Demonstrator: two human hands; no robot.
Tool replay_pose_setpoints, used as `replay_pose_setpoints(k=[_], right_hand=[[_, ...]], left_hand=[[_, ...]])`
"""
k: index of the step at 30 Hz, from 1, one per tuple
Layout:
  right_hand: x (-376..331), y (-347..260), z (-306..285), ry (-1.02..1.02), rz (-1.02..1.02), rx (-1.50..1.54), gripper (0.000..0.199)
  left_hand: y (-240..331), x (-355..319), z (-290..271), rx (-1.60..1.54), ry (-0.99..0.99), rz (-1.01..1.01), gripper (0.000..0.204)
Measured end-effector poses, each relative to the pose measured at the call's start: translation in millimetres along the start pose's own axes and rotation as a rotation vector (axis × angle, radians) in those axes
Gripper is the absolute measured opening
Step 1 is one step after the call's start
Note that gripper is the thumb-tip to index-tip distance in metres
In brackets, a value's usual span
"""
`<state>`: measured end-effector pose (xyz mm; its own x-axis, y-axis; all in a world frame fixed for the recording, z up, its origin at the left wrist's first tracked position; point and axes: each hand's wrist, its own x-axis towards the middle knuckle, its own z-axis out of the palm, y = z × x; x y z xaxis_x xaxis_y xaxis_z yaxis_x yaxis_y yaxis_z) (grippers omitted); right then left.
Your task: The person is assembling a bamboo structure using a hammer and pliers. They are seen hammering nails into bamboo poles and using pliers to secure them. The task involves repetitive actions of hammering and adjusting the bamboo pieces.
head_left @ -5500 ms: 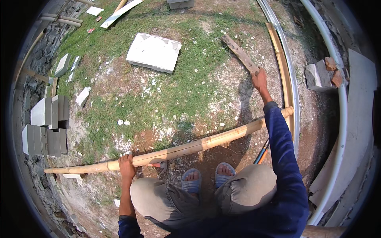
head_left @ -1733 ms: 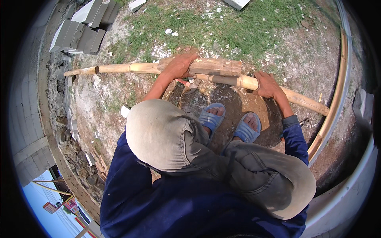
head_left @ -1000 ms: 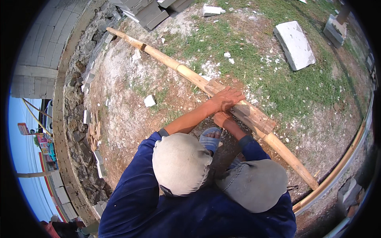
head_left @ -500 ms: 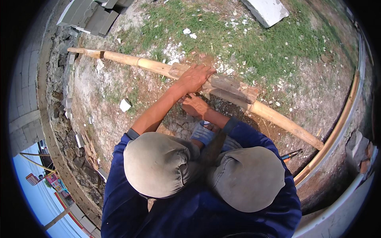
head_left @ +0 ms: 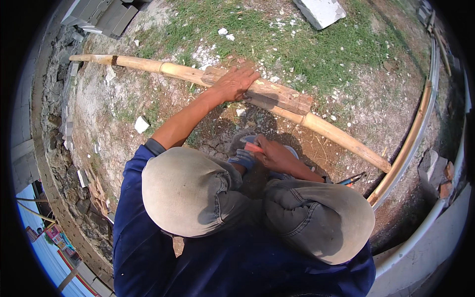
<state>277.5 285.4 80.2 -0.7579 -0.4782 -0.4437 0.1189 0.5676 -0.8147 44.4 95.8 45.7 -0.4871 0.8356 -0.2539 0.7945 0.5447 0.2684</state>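
Note:
A long bamboo pole [head_left: 341, 140] lies slantwise across the ground ahead of me. Along its middle rests a short, weathered wooden board [head_left: 283, 96]. My left hand [head_left: 233, 84] is wrapped over the board, its fingers on the far side, pressing it against the pole. Nearer to me, above my sandalled feet, my right hand [head_left: 271, 154] is closed around a pinkish-red piece [head_left: 254, 147]. Only one end of that piece shows, and I cannot make out its kind. The right hand is apart from the pole and the board.
Grey blocks [head_left: 101, 17] are stacked at the far left, and a white block [head_left: 321, 12] lies on the grass. A rough stone edge [head_left: 74, 193] runs down the left. Another pole [head_left: 408, 143] lies along the right. A tool with a blue and orange handle [head_left: 351, 180] lies beside my right knee.
My right hand has come away from beside the left one, back toward my feet, and now holds the pinkish-red piece. The left hand stays on the board.

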Motion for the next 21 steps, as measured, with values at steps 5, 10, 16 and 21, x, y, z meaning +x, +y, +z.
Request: replay_pose_setpoints(k=[5,10,16,21], right_hand=[[-80.7,-30.7,-61.7,0.425,-0.081,0.273,0.029],[-106.7,35.4,-37.4,0.686,0.125,0.222,0.031],[-119.2,36.5,-37.9,0.663,0.196,-0.001,0.046],[-126.4,67.4,-39.9,0.729,-0.050,0.015,0.047]], left_hand=[[15.8,-11.3,-0.9,0.020,0.097,0.023,0.059],[21.3,-19.3,-1.3,0.151,0.071,-0.032,0.054],[33.3,-29.9,-5.0,0.147,0.137,-0.038,0.044],[31.8,-34.3,-5.5,0.120,0.182,-0.057,0.045]])
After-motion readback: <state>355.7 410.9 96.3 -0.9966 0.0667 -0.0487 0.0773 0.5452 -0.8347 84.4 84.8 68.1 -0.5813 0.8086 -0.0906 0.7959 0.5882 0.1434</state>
